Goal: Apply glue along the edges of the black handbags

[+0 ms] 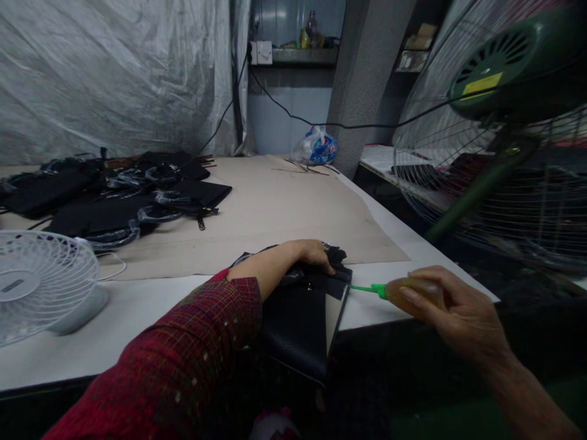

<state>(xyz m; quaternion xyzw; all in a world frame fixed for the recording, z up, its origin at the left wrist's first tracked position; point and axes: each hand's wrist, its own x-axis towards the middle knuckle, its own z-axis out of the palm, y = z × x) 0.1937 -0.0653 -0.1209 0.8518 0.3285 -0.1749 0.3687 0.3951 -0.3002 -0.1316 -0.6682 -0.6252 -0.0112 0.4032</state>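
A black leather-look bag [296, 324] lies at the table's front edge, its lower part hanging over. My left hand [312, 252] grips the top of it, thumb on the near side and the other fingers largely hidden behind dark material. In my right hand [458, 311] is an amber squeeze bottle [415, 297] with fingers wrapped round it. Its thin green nozzle [367, 288] points left, and the tip is at the bag's right edge; whether it touches, I cannot tell. A beige strip shows along that edge.
Several black bags with plastic-wrapped handles [114, 198] lie at the back left. A small white fan [41, 287] stands at the near left. On the right is a large green fan [504, 122] with a wire guard. Beige sheeting [293, 208] covers part of the white table.
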